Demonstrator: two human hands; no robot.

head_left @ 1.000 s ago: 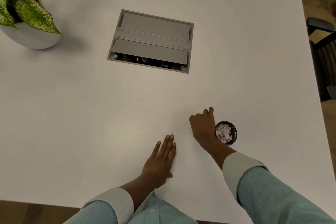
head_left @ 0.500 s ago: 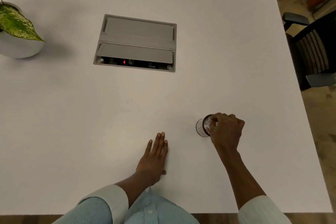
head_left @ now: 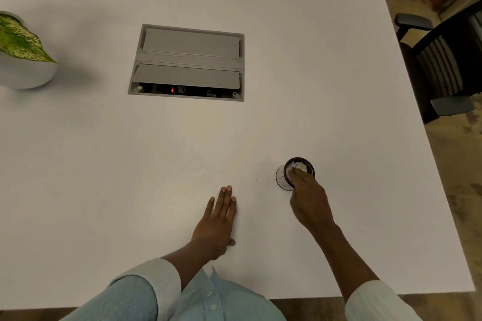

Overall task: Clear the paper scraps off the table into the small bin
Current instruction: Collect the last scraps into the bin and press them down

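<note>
The right hand (head_left: 310,198) reaches its bunched fingertips (head_left: 296,172) into the small bin (head_left: 284,180); whether they pinch anything cannot be told. Paper scraps (head_left: 300,165) fill the bin. The left hand (head_left: 216,224) lies flat, fingers extended, on the table (head_left: 104,164), which shows no loose scraps, so the clearing looks nearly done.

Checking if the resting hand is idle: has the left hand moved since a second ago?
No. The left hand lies flat on the white table, at the same offset from the grey cable hatch.
</note>
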